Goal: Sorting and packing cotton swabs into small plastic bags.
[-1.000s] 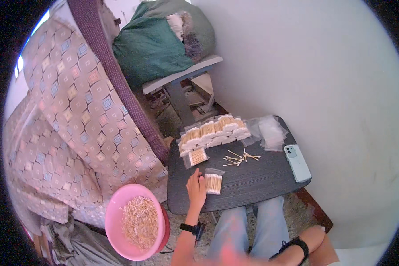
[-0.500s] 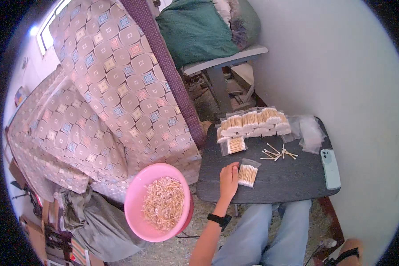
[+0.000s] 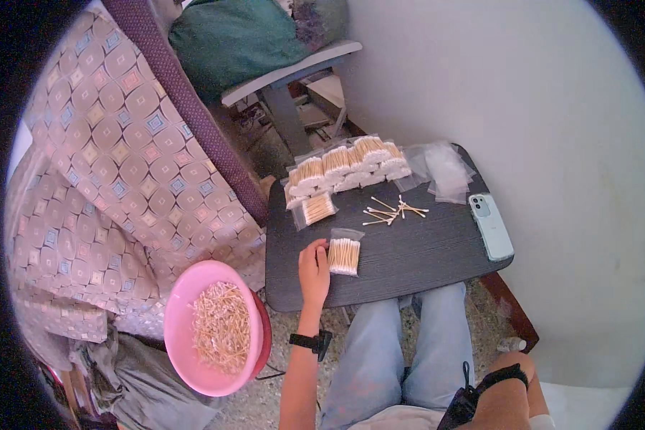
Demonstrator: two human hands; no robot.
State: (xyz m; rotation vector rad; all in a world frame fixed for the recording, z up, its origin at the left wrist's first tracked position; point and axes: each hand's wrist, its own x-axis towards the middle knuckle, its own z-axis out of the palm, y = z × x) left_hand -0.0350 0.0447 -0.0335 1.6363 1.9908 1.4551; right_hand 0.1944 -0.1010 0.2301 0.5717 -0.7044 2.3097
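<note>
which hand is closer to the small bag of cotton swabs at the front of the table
Left. The left hand rests on the table right beside the small bag of cotton swabs, fingers at its edge. The right hand is out of view; only its forearm shows, low by the knee.

A single head-worn fisheye view looks steeply down from above the person's lap, fairly near the dark tabletop (image 3: 408, 251), whose near edge sits just above the knees.
</note>
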